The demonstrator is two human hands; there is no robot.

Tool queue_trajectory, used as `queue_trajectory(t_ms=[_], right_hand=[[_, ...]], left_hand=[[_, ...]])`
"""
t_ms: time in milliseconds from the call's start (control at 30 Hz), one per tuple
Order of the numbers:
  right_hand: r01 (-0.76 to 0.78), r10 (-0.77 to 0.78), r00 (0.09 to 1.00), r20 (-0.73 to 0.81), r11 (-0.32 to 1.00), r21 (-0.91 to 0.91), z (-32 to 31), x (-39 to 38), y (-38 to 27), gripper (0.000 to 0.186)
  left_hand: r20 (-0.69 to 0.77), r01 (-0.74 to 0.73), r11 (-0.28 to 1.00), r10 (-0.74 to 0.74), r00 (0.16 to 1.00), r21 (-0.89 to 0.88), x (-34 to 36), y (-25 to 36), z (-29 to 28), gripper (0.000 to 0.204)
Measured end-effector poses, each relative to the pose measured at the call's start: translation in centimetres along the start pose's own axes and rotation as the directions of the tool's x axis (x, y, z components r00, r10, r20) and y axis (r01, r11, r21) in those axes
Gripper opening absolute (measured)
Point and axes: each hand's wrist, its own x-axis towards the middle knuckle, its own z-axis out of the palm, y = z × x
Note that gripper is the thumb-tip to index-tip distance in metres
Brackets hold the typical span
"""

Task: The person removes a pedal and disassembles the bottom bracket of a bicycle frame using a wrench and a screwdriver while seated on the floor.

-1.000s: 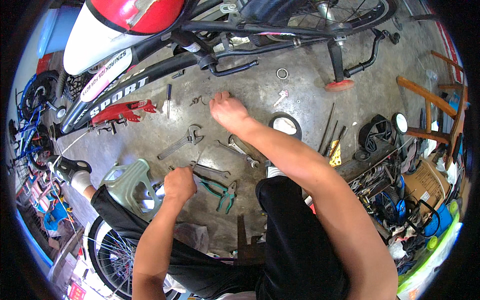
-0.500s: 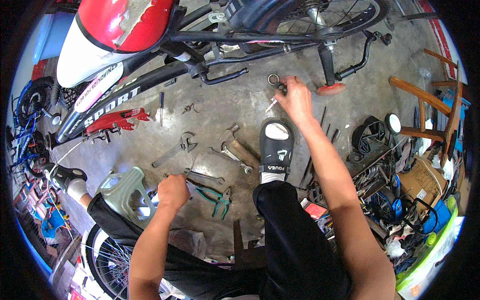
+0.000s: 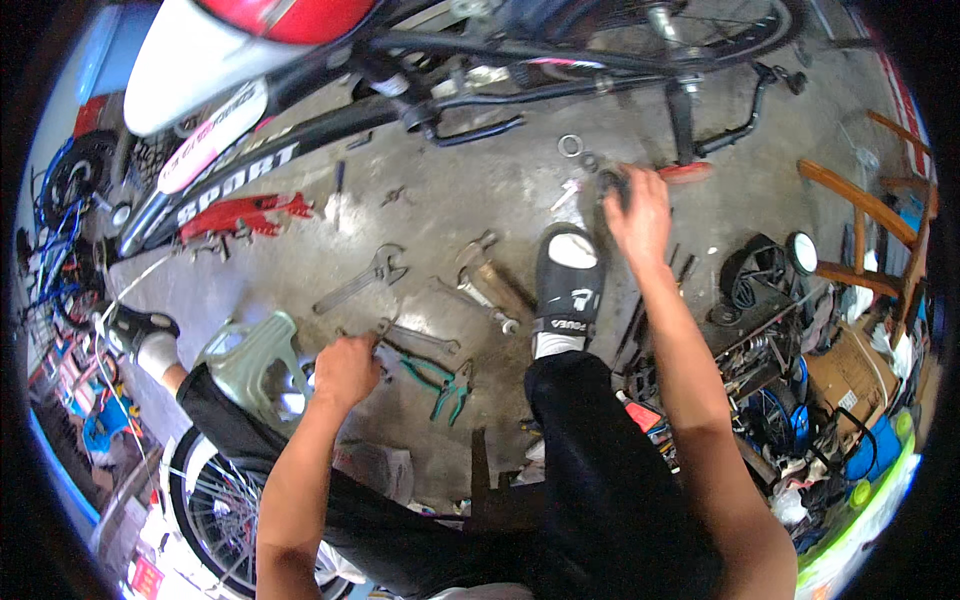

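My right hand (image 3: 640,218) is low over the floor, near the bike's red pedal (image 3: 686,174). It is closed on a small dark round part (image 3: 613,188), blurred by motion. Just left of it lie a metal ring (image 3: 570,146), a smaller grey ring (image 3: 588,161) and a small pale piece (image 3: 567,194). My left hand (image 3: 347,371) is a loose fist beside an open-end wrench (image 3: 425,339) and green-handled pliers (image 3: 440,385); its fingers are turned away, and what they hold is hidden.
A black bike frame (image 3: 330,138) lies across the far side. An adjustable wrench (image 3: 365,278), a hammer (image 3: 495,280) and a red guard (image 3: 240,215) lie on the floor. A pale green stool (image 3: 250,350) stands left, a wooden chair (image 3: 855,205) right, above piled parts.
My right hand has moved right, away from the rings, with the dark part. The smaller ring now shows on the floor. My left hand has hardly moved. The whole view has shifted slightly.
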Motion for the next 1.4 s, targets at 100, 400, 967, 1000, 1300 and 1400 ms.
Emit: queue_trajectory(t_ms=[100,400,967,1000,1300,1400], right_hand=[[-0.015,0.014,0.999,0.042,0.999,0.045,-1.4,-3.0,0.8,0.035],[-0.201,0.183,0.973,0.142,0.972,0.12,-2.5,-6.6,1.6,0.028],[0.165,-0.24,0.739,0.629,0.97,0.177,-14.5,3.3,-3.1,0.035],[0.182,-0.25,0.723,0.644,0.968,0.171,-16.4,4.4,-3.8,0.036],[-0.014,-0.087,0.912,0.401,0.97,0.243,-28.0,12.5,-5.7,0.033],[-0.039,-0.11,0.876,0.47,0.955,0.295,-29.8,12.7,-13.4,0.035]], left_hand=[[-0.248,-0.095,0.982,0.052,0.967,-0.164,-0.9,0.8,0.7,0.031],[-0.425,-0.034,0.821,-0.259,0.867,-0.569,2.7,8.4,9.6,0.052],[-0.246,-0.116,0.728,-0.073,0.967,-0.675,-7.9,13.0,10.4,0.062],[-0.26,-0.14,0.726,-0.055,0.964,-0.673,-8.9,13.6,10.4,0.062],[-0.391,-0.277,0.494,-0.142,0.91,-0.824,-11.9,18.7,8.0,0.061],[-0.461,-0.301,0.543,-0.185,0.868,-0.784,-14.9,15.5,10.2,0.06]])
